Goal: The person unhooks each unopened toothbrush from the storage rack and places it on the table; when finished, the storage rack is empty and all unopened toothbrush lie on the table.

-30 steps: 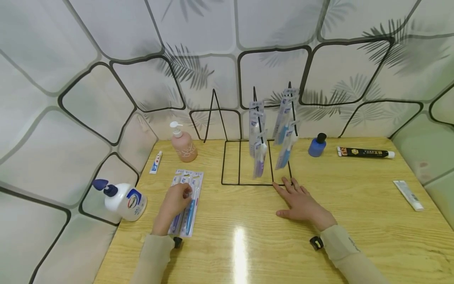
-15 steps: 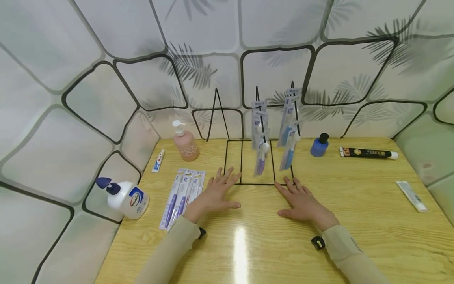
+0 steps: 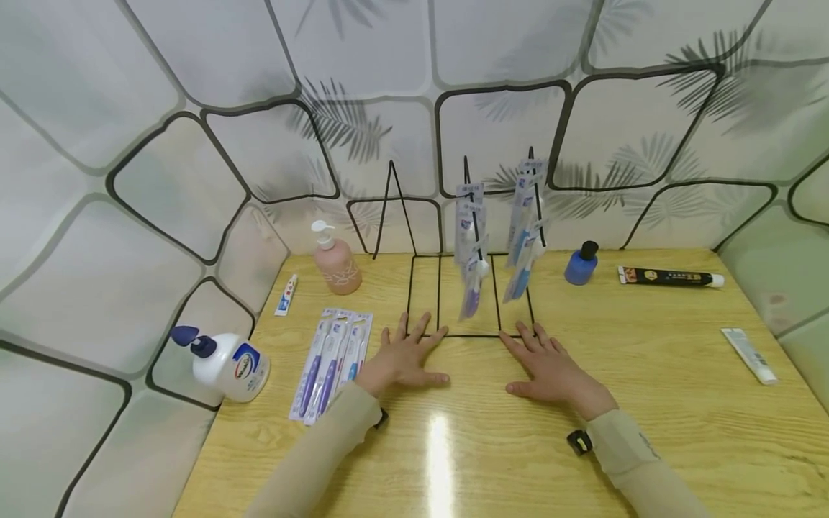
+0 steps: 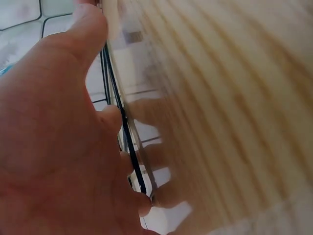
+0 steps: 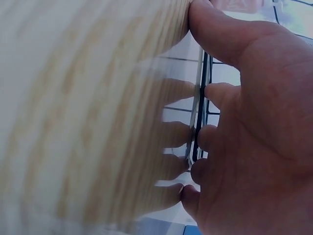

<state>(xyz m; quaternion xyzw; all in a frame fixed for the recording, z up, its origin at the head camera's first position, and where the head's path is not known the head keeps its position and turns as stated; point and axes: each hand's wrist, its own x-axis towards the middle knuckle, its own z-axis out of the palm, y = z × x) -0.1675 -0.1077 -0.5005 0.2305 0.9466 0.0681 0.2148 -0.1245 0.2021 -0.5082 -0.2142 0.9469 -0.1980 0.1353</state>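
Both hands lie flat on the wooden table (image 3: 648, 403), fingers spread and straight. My left hand (image 3: 406, 352) rests at the front left corner of the black wire rack (image 3: 469, 335), fingertips touching its base wire (image 4: 122, 122). My right hand (image 3: 547, 363) rests at the front right corner, fingertips by the wire (image 5: 198, 127). Packaged toothbrushes (image 3: 471, 252) hang from the rack's two right uprights. A pack of toothbrushes (image 3: 332, 363) lies flat just left of my left hand.
A pink pump bottle (image 3: 336, 260) and a small tube (image 3: 286, 295) stand at the back left. A white pump bottle (image 3: 223, 363) lies at the left edge. A blue bottle (image 3: 579, 265), a dark tube (image 3: 670, 277) and a white tube (image 3: 746, 354) lie to the right.
My left hand let go of the toothbrush pack on the table and moved right to lie flat by the rack's front left corner. The right hand stayed put.
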